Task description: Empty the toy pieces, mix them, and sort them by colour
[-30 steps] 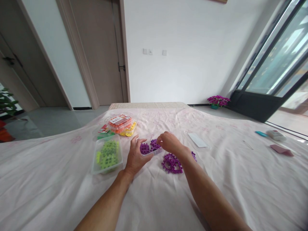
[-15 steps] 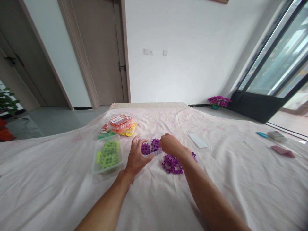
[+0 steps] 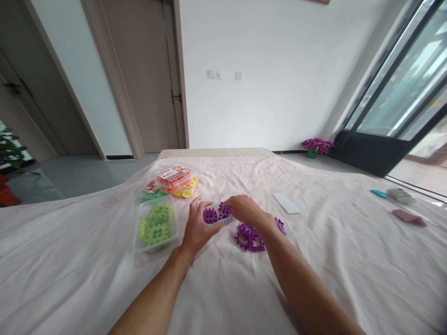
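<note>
A clear plastic box (image 3: 228,220) holds purple lattice building pieces (image 3: 210,216) with notched edges. My left hand (image 3: 197,225) grips the left end of this box, thumb along the near side and fingers at the far side. Over the right part of the box, my right hand (image 3: 246,210) is bent down with its fingers closed at a purple building piece (image 3: 224,210); the fingertips are partly hidden. More purple building pieces (image 3: 249,237) lie on the cloth below my right wrist, partly covered by the forearm.
On the left stands an open box (image 3: 135,239) of lime-green pieces. Behind it are stacked lidded boxes with orange pieces (image 3: 174,177), yellow pieces (image 3: 186,190) and green ones. A clear lid with a white card (image 3: 287,203) lies right. Small items, including a pink cloth (image 3: 409,217), lie far right.
My right hand has shifted slightly left over the box, its fingers now at the purple piece. My left hand keeps its grip on the box.
</note>
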Demonstrator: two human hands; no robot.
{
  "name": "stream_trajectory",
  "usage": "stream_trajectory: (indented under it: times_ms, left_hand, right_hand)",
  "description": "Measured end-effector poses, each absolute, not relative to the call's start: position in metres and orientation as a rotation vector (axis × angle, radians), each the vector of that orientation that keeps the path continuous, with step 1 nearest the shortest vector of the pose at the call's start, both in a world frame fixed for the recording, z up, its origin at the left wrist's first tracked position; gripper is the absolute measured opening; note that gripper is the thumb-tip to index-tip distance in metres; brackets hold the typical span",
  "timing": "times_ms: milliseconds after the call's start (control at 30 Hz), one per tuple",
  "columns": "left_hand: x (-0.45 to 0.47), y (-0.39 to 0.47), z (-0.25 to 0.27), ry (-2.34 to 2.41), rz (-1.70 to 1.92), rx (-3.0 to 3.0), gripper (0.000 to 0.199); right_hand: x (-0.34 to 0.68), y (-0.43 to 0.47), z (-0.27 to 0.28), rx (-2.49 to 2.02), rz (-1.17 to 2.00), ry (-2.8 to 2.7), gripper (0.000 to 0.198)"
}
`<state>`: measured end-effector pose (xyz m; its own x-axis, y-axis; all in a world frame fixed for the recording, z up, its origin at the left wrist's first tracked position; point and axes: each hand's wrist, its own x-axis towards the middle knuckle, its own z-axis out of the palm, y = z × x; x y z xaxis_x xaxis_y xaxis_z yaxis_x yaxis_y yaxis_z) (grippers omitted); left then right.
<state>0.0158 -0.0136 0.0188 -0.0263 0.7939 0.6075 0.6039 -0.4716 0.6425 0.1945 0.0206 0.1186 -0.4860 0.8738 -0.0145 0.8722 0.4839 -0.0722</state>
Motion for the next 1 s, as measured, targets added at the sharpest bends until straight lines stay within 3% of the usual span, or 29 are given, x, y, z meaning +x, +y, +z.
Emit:
stream_trajectory:
  times_ms: [300,567,867,1000]
  left_hand:
    - [0.006,-0.007,0.016,1.543,1.599,1.934,0.062]
    - [0.006,-0.006,0.015,1.543,1.616,1.986,0.062]
    - [0.007,-0.009,0.016,1.489,1.557,2.045,0.063]
    - [0.008,-0.009,0.016,1.467,1.543,2.046,0.066]
  right_hand:
    - [0.259,0.041,0.125,-1.868,0.326,-2.354,0.034]
    - [0.269,0.041,0.113,-2.185,0.33,-2.411,0.052]
    - [0.279,0.047,0.098,-2.149,0.411,-2.346,0.065]
    - [0.283,0.054,0.103,-2.044,0.367,-2.269,0.058]
